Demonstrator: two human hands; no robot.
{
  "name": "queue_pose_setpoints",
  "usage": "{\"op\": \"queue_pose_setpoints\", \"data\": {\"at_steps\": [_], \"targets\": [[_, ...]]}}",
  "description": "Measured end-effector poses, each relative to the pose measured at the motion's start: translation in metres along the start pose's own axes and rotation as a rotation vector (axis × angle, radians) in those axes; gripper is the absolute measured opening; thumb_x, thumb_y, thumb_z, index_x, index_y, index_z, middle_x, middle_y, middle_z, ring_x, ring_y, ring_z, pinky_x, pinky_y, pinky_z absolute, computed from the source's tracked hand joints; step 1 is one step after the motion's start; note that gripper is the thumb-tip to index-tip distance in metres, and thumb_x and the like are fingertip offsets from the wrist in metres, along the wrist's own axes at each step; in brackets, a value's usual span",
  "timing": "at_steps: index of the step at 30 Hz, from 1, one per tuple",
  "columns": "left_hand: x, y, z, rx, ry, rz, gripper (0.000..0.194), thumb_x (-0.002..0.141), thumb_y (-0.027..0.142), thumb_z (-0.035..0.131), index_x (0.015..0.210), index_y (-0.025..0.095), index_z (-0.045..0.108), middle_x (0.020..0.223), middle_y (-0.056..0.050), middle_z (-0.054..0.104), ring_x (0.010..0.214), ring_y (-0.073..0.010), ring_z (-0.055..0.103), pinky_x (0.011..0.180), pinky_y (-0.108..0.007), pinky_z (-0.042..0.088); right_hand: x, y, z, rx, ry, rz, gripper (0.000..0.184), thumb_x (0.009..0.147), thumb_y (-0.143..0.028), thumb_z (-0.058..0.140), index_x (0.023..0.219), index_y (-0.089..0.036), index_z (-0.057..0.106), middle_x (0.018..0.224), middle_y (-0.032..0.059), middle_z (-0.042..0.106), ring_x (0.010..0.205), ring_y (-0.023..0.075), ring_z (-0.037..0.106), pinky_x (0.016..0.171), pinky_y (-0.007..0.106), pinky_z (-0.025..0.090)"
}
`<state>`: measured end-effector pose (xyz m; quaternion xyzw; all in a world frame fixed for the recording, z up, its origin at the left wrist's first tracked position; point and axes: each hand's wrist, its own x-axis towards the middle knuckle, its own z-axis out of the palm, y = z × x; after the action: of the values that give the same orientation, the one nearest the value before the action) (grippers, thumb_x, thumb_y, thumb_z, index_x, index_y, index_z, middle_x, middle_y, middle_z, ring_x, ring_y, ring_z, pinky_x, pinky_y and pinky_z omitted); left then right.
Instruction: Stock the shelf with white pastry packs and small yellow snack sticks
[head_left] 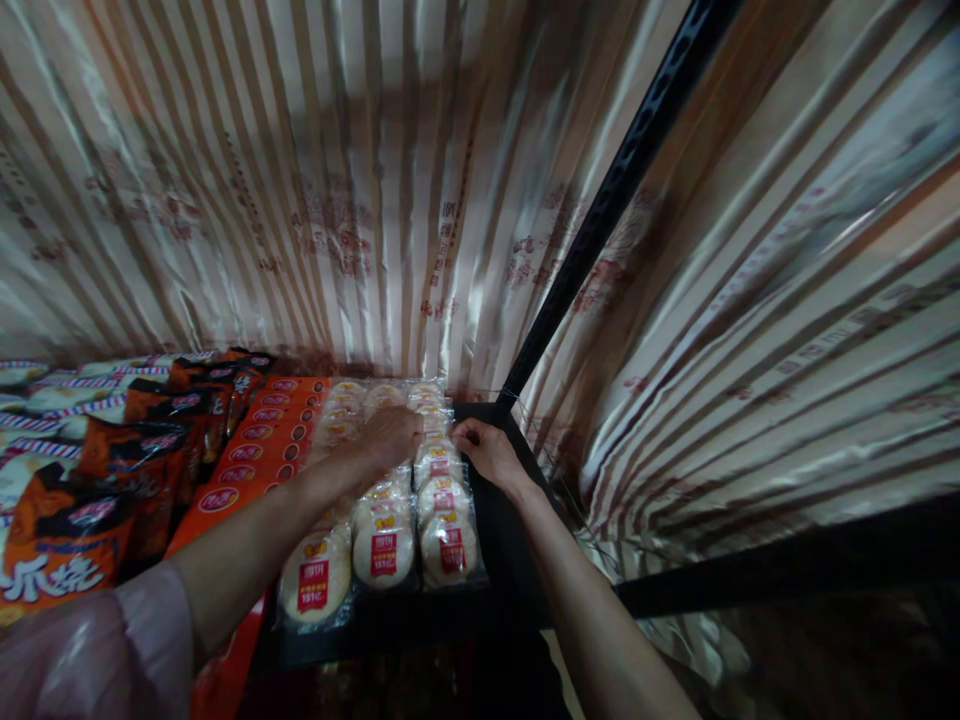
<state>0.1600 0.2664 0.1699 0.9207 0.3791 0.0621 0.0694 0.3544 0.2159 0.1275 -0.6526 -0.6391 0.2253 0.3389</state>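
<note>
Clear packets of round white rice crackers (384,545), with red and yellow labels, stand overlapping in three rows on a black shelf (499,545). My left hand (394,438) reaches across the middle row, its fingertips at the left side of the right row (442,498). Its fingers are blurred, so their grip is unclear. On the other side of that row, my right hand (486,450) is closed, thumb and fingertips drawn together at the packets' edge. Whatever is between those fingertips cannot be made out. My left forearm hides part of the left row (315,578).
Left of the crackers lies an orange strip of packaging (255,445) with round logos. Orange and black snack bags (67,530) and white striped packs (67,405) fill the far left. A black metal post (592,240) rises at the corner before a pleated, shiny curtain (360,200).
</note>
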Motion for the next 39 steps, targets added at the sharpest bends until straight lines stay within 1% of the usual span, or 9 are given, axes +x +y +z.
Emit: {"op": "queue_pose_setpoints", "data": {"at_steps": [3,6,9,14,17,24,29,35,39], "targets": [[0.000,0.000,0.001,-0.017,-0.001,-0.016,0.021,0.083,0.019,0.045,0.083,0.015,0.066,0.085,-0.007,0.067,0.079,-0.0174,0.059,0.075,-0.027,0.043,0.001,0.002,0.001,0.008,0.000,-0.009,0.011,0.075,-0.025,0.051,0.075,-0.021,0.061,0.075,-0.0003,0.064,0.071,0.0145,0.059,0.068,0.026,0.042],[0.000,0.001,-0.001,-0.035,0.005,0.017,0.023,0.084,0.018,0.044,0.080,0.016,0.066,0.083,-0.006,0.067,0.079,-0.0164,0.059,0.077,-0.027,0.043,0.000,0.001,0.000,0.007,-0.005,-0.013,0.011,0.075,-0.026,0.051,0.074,-0.021,0.060,0.075,0.0000,0.064,0.071,0.0147,0.059,0.068,0.026,0.042],[-0.001,0.003,-0.004,-0.010,0.008,0.052,0.027,0.084,0.017,0.042,0.076,0.016,0.067,0.081,-0.007,0.067,0.079,-0.0170,0.059,0.078,-0.028,0.044,-0.001,-0.001,-0.001,0.011,-0.002,-0.013,0.010,0.075,-0.026,0.051,0.074,-0.021,0.060,0.075,-0.0001,0.064,0.070,0.0147,0.059,0.068,0.026,0.042],[-0.002,0.007,-0.005,0.043,0.011,0.029,0.027,0.085,0.017,0.042,0.079,0.015,0.069,0.083,-0.008,0.068,0.080,-0.0179,0.060,0.078,-0.030,0.044,0.000,-0.001,-0.001,0.005,0.004,-0.008,0.010,0.075,-0.025,0.052,0.073,-0.021,0.060,0.074,-0.0007,0.064,0.070,0.0143,0.059,0.068,0.025,0.042],[-0.001,0.006,-0.002,0.052,0.036,0.025,0.027,0.084,0.017,0.043,0.080,0.015,0.069,0.083,-0.008,0.068,0.080,-0.0182,0.060,0.077,-0.030,0.044,0.001,-0.001,0.000,0.003,0.010,0.000,0.010,0.075,-0.025,0.052,0.073,-0.021,0.061,0.073,-0.0010,0.064,0.069,0.0141,0.058,0.067,0.025,0.042],[0.000,0.003,0.004,0.055,0.056,0.033,0.023,0.081,0.017,0.046,0.079,0.016,0.069,0.083,-0.008,0.067,0.080,-0.0188,0.060,0.076,-0.030,0.044,0.000,0.002,0.002,0.030,0.026,-0.007,0.010,0.074,-0.025,0.051,0.074,-0.021,0.060,0.072,-0.0015,0.062,0.068,0.0138,0.058,0.067,0.025,0.042],[-0.001,0.006,0.003,0.058,0.065,0.001,0.024,0.084,0.019,0.045,0.080,0.014,0.068,0.083,-0.009,0.067,0.083,-0.0206,0.060,0.078,-0.031,0.044,0.000,0.003,0.003,0.039,0.052,0.002,0.011,0.075,-0.028,0.051,0.074,-0.021,0.060,0.071,-0.0016,0.062,0.067,0.0137,0.057,0.066,0.025,0.041],[-0.001,0.007,0.005,0.063,0.080,0.003,0.026,0.085,0.019,0.043,0.081,0.013,0.068,0.086,-0.011,0.068,0.084,-0.0209,0.060,0.081,-0.032,0.044,-0.005,0.002,0.005,0.081,0.049,0.026,0.012,0.075,-0.031,0.052,0.076,-0.021,0.058,0.072,-0.0014,0.061,0.068,0.0137,0.056,0.067,0.026,0.043],[-0.001,0.009,0.004,0.057,0.060,-0.026,0.026,0.085,0.019,0.043,0.081,0.014,0.068,0.088,-0.011,0.068,0.085,-0.0203,0.060,0.081,-0.032,0.044,-0.011,0.001,0.001,0.038,0.107,0.017,0.015,0.076,-0.036,0.054,0.078,-0.021,0.058,0.073,-0.0012,0.060,0.066,0.0138,0.055,0.065,0.026,0.043]]}}
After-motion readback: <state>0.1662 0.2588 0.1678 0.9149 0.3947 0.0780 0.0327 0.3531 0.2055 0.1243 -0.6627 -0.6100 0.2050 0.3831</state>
